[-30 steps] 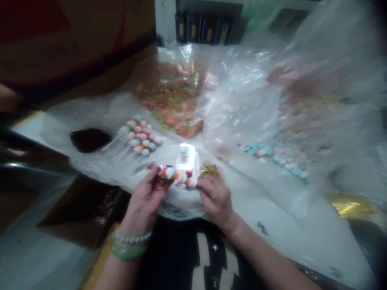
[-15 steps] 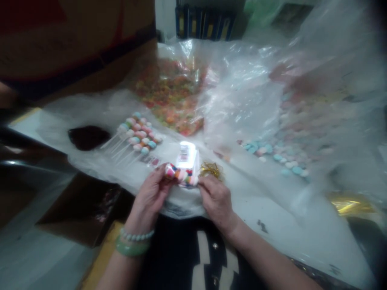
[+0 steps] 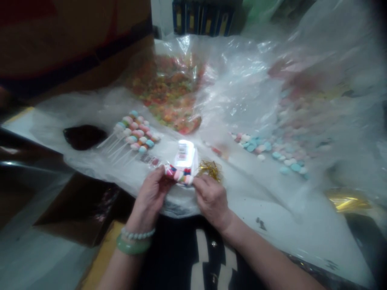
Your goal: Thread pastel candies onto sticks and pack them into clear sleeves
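Note:
My left hand point(image 3: 154, 187) pinches the left end of a candy skewer point(image 3: 179, 175), which looks wrapped in a printed colourful bag. Closed on its right end are the fingers of my right hand point(image 3: 210, 197). The skewer lies level between them, with pink, white, orange and green pieces showing. Just behind it is a shiny white stack of labels point(image 3: 185, 155) with a barcode. Gold twist ties point(image 3: 211, 169) lie in a pile beside my right hand. Several candy skewers point(image 3: 137, 131) on white sticks rest in rows to the left. Blur hides the fine detail at my fingertips.
Behind the skewers sits a clear bag of orange and green gummies point(image 3: 169, 96). Loose pastel candies point(image 3: 272, 151) spill from a large plastic bag on the right. A dark pouch-like thing point(image 3: 84, 137) lies left; cardboard boxes point(image 3: 75, 209) stand below and at the back left point(image 3: 99, 36).
The view has shifted slightly. Both hands keep their hold on the skewer, and my right hand has moved a little to the left.

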A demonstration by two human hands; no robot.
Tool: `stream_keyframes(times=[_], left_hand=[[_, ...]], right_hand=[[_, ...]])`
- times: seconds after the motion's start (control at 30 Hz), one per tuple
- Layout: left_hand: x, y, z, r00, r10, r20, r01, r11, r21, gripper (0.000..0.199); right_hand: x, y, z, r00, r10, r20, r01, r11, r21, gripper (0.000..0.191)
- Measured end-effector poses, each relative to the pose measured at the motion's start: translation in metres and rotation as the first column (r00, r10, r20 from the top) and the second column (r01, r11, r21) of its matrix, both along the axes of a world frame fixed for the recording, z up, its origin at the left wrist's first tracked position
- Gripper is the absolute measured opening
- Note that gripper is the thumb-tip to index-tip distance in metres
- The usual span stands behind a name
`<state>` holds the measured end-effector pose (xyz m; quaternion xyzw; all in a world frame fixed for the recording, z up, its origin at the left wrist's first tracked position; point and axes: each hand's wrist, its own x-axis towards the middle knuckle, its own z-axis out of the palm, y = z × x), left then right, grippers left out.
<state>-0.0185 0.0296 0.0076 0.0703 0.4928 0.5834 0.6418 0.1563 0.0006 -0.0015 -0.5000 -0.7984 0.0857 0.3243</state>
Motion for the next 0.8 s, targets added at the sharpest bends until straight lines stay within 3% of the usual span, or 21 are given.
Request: stream_keyframes(times=[0.2,0.33,0.47,0.57,0.67,0.8], left_hand=[[-0.009,-0.002,-0.001,0.991,-0.101,-0.082,0.101,0.995,-0.009,0.022],[-0.009,-0.003,-0.001,0.975,-0.164,-0.152,0.171,0.985,0.032,0.035],[-0.005,-0.003,-0.001,0.980,-0.130,-0.149,0.139,0.989,0.049,0.036],[-0.005,-0.002,-0.003,0.986,-0.106,-0.130,0.113,0.992,0.052,0.038],[-0.006,-0.002,-0.004,0.988,-0.122,-0.097,0.129,0.989,0.066,0.039],[-0.007,-0.001,-0.001,0.983,-0.175,-0.055,0.180,0.977,0.114,0.044]], right_hand=[[0.003,0.000,0.002,0.995,-0.031,0.090,0.023,0.995,0.093,0.032],[0.003,0.000,0.001,1.000,-0.005,0.016,0.006,1.000,-0.011,0.029],[-0.001,-0.002,-0.005,0.997,0.006,-0.081,-0.011,0.998,-0.068,0.026],[-0.004,-0.003,-0.007,0.973,-0.025,-0.229,-0.025,0.977,-0.213,0.022],[-0.006,0.001,-0.002,0.890,-0.133,-0.437,-0.108,0.868,-0.484,0.015],[-0.005,0.009,0.008,0.663,-0.433,-0.610,-0.366,0.523,-0.769,0.005]])
